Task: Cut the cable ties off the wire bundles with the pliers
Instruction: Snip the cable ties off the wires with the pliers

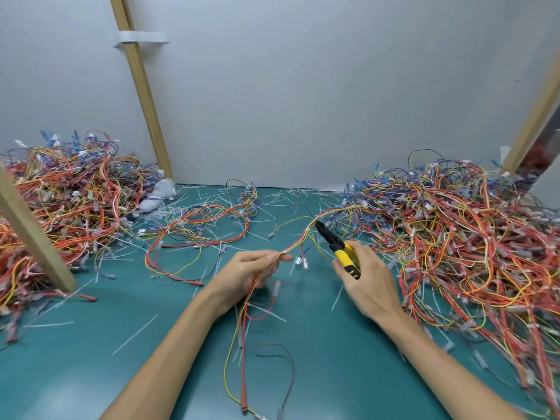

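My left hand (254,268) pinches a thin wire bundle (298,242) of red, yellow and white wires above the green table. The bundle runs up and right toward the big pile, and its loose ends hang down past my wrist. My right hand (368,278) grips the yellow handles of the pliers (336,242). The black jaws point up and left and meet the bundle at about its middle. Whether a cable tie sits between the jaws cannot be made out.
A large tangle of wires (466,247) fills the right side. Another heap (63,195) lies at the left behind a wooden post (33,234). A smaller loose bundle (209,222) lies mid-table. Cut white ties (136,334) litter the green mat (169,338). A grey wall stands behind.
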